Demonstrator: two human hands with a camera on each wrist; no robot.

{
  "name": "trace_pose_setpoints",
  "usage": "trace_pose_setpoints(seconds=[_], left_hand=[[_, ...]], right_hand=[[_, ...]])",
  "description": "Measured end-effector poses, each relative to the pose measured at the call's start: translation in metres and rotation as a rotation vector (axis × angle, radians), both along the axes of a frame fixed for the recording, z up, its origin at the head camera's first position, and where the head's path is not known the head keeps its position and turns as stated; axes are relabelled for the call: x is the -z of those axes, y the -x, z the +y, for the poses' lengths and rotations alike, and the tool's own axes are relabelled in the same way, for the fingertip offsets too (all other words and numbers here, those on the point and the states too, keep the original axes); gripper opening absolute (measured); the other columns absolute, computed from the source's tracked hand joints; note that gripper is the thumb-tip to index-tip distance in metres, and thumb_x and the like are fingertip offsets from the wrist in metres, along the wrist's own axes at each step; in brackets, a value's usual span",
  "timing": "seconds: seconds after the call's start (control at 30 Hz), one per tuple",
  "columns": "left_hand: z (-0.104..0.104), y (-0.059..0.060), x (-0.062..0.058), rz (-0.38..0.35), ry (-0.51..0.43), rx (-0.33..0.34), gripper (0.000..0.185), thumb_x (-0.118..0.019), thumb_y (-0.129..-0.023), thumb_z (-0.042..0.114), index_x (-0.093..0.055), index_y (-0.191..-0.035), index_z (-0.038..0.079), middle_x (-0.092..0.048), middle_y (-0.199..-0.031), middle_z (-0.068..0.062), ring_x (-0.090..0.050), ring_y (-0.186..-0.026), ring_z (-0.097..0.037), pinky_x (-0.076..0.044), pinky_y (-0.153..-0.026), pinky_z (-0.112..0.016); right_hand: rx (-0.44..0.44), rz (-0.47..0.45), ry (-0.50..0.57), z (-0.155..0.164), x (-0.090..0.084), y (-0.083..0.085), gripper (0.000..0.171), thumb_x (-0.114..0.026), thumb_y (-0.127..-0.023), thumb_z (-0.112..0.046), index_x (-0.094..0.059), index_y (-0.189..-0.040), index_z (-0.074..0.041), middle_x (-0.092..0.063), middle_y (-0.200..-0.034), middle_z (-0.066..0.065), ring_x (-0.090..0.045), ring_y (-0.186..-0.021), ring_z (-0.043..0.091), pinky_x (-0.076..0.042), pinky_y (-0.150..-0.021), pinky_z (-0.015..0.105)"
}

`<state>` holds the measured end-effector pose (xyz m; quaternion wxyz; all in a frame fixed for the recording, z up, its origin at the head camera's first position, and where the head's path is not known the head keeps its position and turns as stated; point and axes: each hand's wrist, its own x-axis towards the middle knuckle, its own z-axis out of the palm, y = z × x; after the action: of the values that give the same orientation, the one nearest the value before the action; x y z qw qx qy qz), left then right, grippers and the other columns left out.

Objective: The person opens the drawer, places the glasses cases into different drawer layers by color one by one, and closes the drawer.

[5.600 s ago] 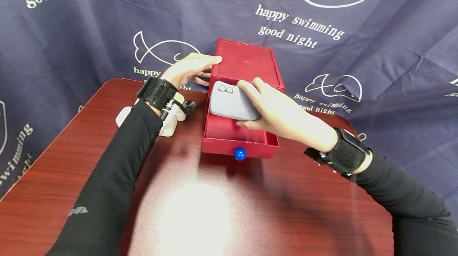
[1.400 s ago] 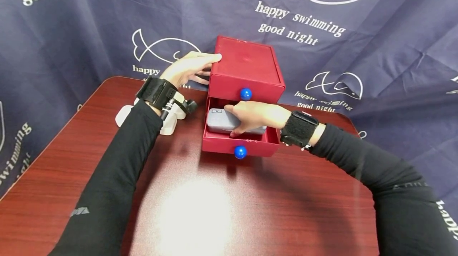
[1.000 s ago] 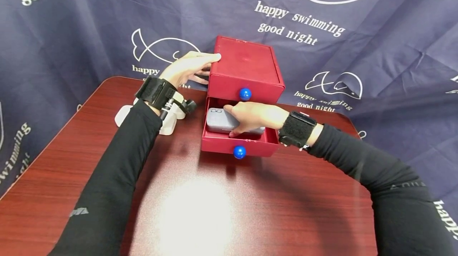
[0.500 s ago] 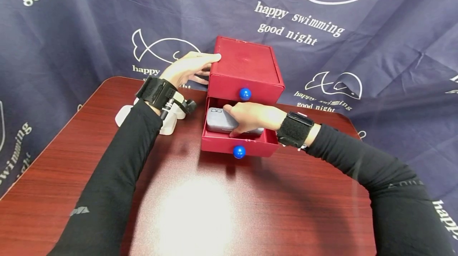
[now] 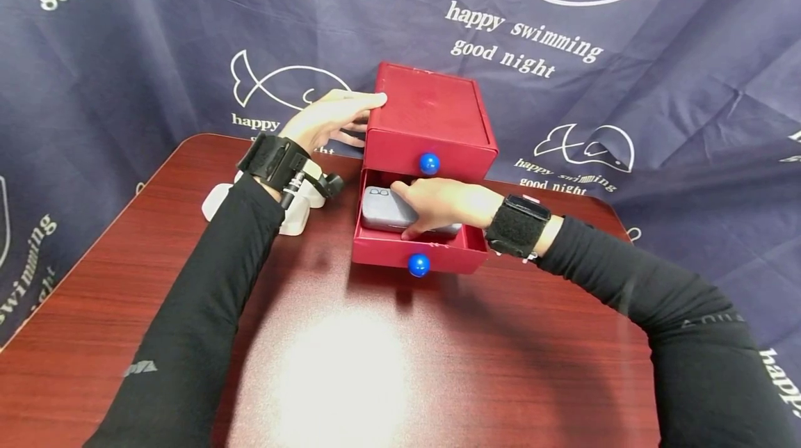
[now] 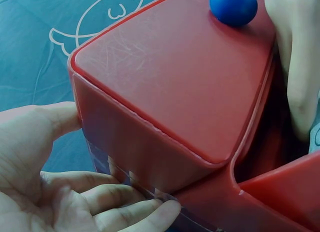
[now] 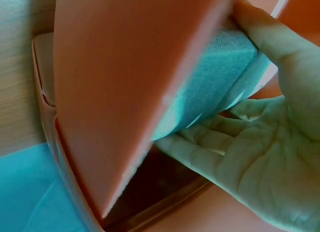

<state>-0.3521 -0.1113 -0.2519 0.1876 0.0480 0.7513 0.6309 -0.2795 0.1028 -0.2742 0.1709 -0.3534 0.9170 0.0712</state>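
A grey glasses case [image 5: 383, 210] with a small glasses drawing sits inside the pulled-out lower drawer [image 5: 382, 250] of a red two-drawer box [image 5: 432, 104]. My right hand [image 5: 441, 203] grips the case from above, thumb at its near side. In the right wrist view the case [image 7: 220, 74] shows between thumb and fingers, partly behind the red drawer wall. My left hand [image 5: 328, 117] steadies the box's left side, thumb at the top edge. The left wrist view shows its fingers [image 6: 117, 197] stretched along that side. The upper drawer, with a blue knob [image 5: 429, 163], is closed.
A white object with rounded lobes [image 5: 295, 220] lies on the brown table [image 5: 500, 364], partly hidden by my left wrist. A second blue knob [image 5: 418, 265] juts from the lower drawer's front. Behind the table hangs a dark blue printed curtain [image 5: 400, 10].
Earlier my right hand held the glasses case tilted above the lower drawer; now the case is down inside it. Both hands have stayed almost still over the last second.
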Motion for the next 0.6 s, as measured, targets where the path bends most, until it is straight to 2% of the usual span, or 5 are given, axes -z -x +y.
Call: trace_pose_setpoints(seconds=[0.27, 0.47, 0.6], left_hand=[[0.0, 0.001, 0.001, -0.003, -0.001, 0.003, 0.061, -0.059, -0.098, 0.047, -0.049, -0.151, 0.017, -0.054, -0.151, -0.006, -0.055, -0.133, -0.021, -0.051, -0.11, -0.043], [-0.001, 0.001, 0.001, 0.0, -0.004, 0.01, 0.063, -0.059, -0.098, 0.047, -0.045, -0.153, 0.017, -0.051, -0.154, -0.006, -0.051, -0.137, -0.023, -0.05, -0.111, -0.044], [-0.001, 0.001, 0.0, -0.002, -0.004, 0.005, 0.064, -0.059, -0.098, 0.047, -0.046, -0.153, 0.017, -0.051, -0.154, -0.006, -0.051, -0.138, -0.024, -0.05, -0.111, -0.044]], right_hand=[[-0.013, 0.057, -0.051, 0.0, -0.002, -0.004, 0.065, -0.081, -0.085, -0.044, -0.048, -0.129, -0.009, -0.068, -0.11, 0.011, -0.066, -0.101, 0.025, -0.059, -0.087, 0.037], [-0.007, 0.107, -0.051, 0.002, -0.011, -0.014, 0.05, -0.08, -0.087, -0.039, -0.054, -0.116, -0.008, -0.067, -0.093, 0.009, -0.065, -0.086, 0.023, -0.056, -0.079, 0.036], [0.003, 0.146, -0.043, 0.006, -0.02, -0.024, 0.051, -0.078, -0.088, -0.042, -0.057, -0.12, -0.008, -0.066, -0.095, 0.009, -0.064, -0.088, 0.024, -0.057, -0.082, 0.037]])
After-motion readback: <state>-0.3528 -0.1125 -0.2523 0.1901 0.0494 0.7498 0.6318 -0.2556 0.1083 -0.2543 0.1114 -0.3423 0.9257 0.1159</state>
